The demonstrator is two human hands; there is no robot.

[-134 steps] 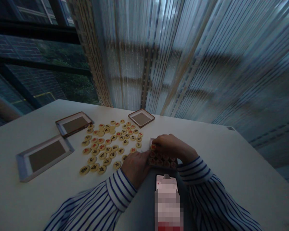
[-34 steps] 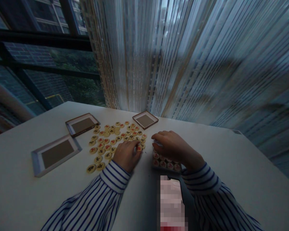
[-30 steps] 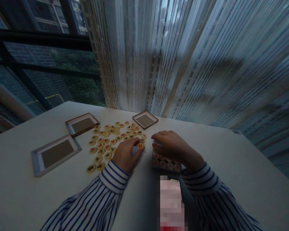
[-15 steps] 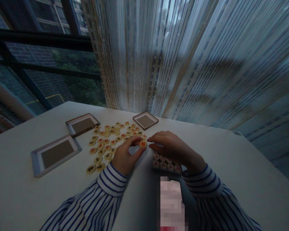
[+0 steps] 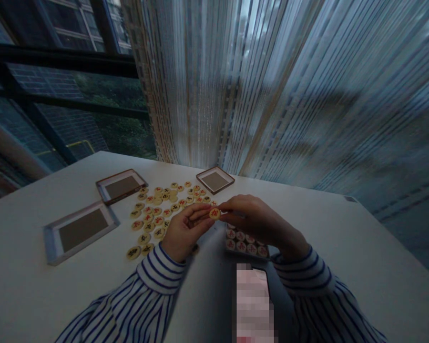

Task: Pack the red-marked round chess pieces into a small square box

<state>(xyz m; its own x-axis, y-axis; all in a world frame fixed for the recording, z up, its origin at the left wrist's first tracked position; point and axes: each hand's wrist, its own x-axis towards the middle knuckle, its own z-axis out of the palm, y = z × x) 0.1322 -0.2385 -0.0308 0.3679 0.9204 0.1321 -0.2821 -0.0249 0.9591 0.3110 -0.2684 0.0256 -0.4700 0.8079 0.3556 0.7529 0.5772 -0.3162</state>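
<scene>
A round Chinese chess piece (image 5: 215,214) with a red character is held up between my two hands. My left hand (image 5: 184,231) pinches its left side between thumb and fingers. From the right, the fingertips of my right hand (image 5: 257,219) close on the other edge of the same piece. Beneath my right hand sits a box (image 5: 226,252) with rows of red-marked chess pieces (image 5: 241,247), partly covered by that hand. Many loose chess pieces (image 5: 157,212), some red and some black, lie face up to the left, a few hidden behind my left hand.
Shallow trays stand on the white table (image 5: 325,228): a pale one (image 5: 53,243) at left, a brown-rimmed one (image 5: 105,197) behind it, another (image 5: 214,190) at the back. A phone (image 5: 266,278), partly blurred out, lies near me. Curtains (image 5: 236,95) hang behind.
My right fingertips, a little apart from the piece before, now meet its edge. The piece has turned and shifted slightly right in my left hand.
</scene>
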